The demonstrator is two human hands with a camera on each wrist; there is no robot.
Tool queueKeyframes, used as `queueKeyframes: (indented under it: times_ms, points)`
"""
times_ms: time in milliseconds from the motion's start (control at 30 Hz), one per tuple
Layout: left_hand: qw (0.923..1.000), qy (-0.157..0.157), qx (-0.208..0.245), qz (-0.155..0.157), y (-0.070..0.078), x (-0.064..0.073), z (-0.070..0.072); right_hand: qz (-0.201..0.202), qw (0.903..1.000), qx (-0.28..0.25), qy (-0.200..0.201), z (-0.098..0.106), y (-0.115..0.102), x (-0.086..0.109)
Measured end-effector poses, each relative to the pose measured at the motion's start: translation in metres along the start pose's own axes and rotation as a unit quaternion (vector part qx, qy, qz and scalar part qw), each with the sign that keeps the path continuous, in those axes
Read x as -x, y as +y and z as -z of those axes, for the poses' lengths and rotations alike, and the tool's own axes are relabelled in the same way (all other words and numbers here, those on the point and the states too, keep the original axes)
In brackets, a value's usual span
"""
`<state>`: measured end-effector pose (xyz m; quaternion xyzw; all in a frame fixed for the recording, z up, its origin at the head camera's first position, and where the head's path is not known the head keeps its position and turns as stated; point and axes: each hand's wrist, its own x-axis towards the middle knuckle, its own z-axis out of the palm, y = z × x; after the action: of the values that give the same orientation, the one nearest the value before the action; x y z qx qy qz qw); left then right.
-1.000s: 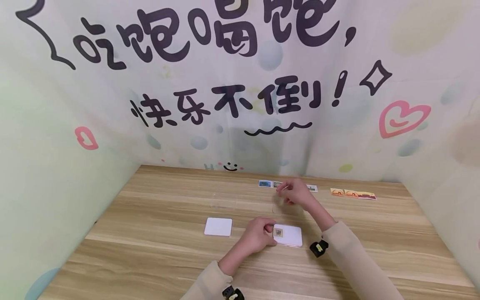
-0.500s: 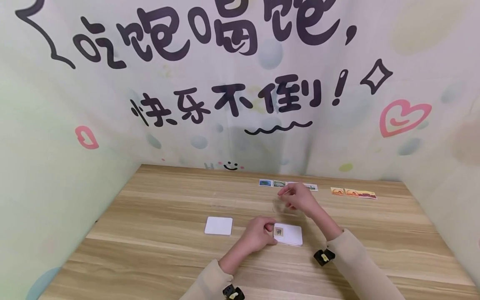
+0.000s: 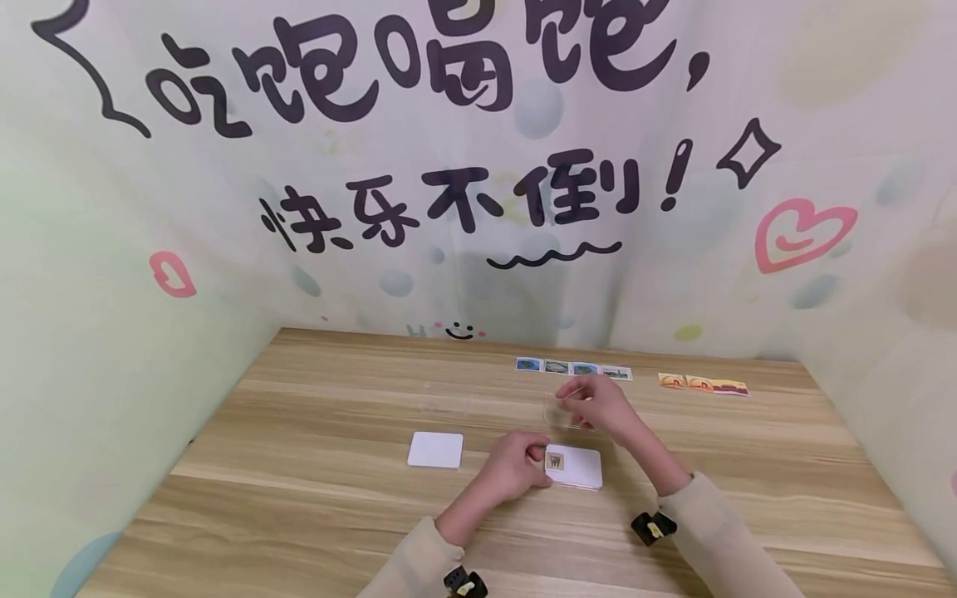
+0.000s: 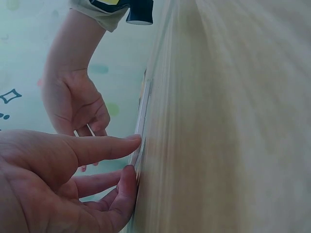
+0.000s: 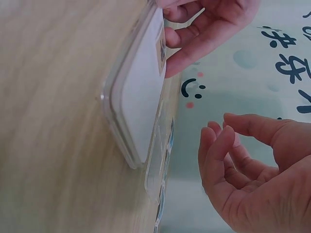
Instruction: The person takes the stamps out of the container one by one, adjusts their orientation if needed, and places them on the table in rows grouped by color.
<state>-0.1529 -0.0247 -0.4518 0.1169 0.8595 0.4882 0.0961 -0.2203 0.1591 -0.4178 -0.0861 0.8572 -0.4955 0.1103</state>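
Observation:
A white card [image 3: 581,468] in a clear case lies flat on the table, with a small brown stamp [image 3: 555,462] at its left end. My left hand [image 3: 510,468] holds the case's left edge between thumb and fingers, seen close up in the left wrist view. Behind the card, my right hand [image 3: 601,402] hovers above a clear plastic cover [image 5: 154,167] lying on the table. Its thumb and fingertips are loosely bent towards each other, and I see nothing between them in the right wrist view. The hand partly hides the cover in the head view.
A row of several blue and green stamps [image 3: 557,367] lies near the table's back edge. Orange and yellow stamps [image 3: 700,384] lie further right. A second white card [image 3: 436,449] is at left, with a faint clear sheet [image 3: 446,399] behind it. A printed cloth backdrop [image 3: 523,291] borders the table.
My right hand has drawn back slightly from the row of stamps, towards me and to the right, uncovering them. My left hand and the card have stayed in place.

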Motion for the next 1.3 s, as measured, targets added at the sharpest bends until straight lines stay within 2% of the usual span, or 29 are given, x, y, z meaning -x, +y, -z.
queueKeyframes:
  times_ms: [367, 633, 933, 1300]
  points:
    - [1.0, 0.002, 0.0, -0.002, 0.0, 0.0, 0.001, 0.004, 1.0, -0.003, -0.004, 0.0, 0.003, 0.009]
    - [1.0, -0.003, -0.002, 0.008, 0.001, 0.0, 0.0, 0.007, 0.9999, -0.01, -0.007, -0.002, 0.005, 0.015]
    - [1.0, -0.002, 0.0, 0.001, 0.001, 0.0, 0.0, -0.011, 0.9995, -0.027, -0.015, -0.004, 0.008, 0.022]
    - [0.9999, -0.005, 0.004, 0.014, 0.003, 0.001, 0.0, -0.007, 0.9993, -0.027, -0.027, -0.007, 0.008, 0.032]
